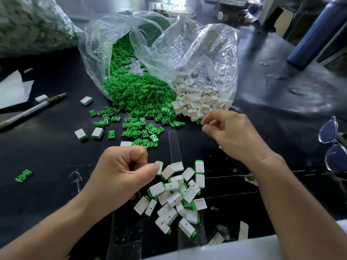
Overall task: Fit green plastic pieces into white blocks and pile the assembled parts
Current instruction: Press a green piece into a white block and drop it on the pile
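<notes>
Before two clear bags, roughly twenty-five assembled blocks lie piled; left hand thumb-touches one, pinch unclear; right hand loosely curled, empty.

A black, glossy worktop fills the view, scuffed and patched near the front with strips of clear tape. Light glares off its right side. A blue bottle stands at the far right and glasses lie at the right edge. On the left lie a pen and white paper. Blurred metal equipment stands behind.
</notes>
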Action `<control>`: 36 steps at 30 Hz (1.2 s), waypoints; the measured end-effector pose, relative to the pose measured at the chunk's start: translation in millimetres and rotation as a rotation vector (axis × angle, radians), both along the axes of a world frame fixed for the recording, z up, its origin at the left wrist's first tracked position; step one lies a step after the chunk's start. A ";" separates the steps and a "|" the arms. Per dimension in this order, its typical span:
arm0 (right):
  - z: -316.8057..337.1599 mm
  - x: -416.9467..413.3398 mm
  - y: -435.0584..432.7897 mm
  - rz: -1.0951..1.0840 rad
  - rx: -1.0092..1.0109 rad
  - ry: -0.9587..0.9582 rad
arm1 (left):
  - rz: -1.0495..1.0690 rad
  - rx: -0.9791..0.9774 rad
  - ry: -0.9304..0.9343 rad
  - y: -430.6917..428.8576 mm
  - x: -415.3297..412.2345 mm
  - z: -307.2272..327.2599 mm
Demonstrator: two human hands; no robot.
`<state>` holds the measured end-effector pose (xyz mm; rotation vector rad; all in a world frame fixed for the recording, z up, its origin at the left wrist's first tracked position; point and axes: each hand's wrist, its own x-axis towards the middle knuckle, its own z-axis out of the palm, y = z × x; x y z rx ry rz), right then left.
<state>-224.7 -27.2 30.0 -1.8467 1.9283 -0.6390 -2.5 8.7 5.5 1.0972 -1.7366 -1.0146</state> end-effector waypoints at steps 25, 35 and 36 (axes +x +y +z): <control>2.2 32.9 20.4 0.180 -0.193 -0.007 | -0.271 -0.413 -0.331 5.8 -7.3 -12.7; -1.0 35.6 20.9 0.240 -0.235 -0.081 | -0.106 -0.399 -0.434 1.0 -7.7 -11.8; -0.7 35.9 21.4 0.245 -0.218 -0.142 | -0.046 -0.387 -0.406 -0.3 -6.9 -11.0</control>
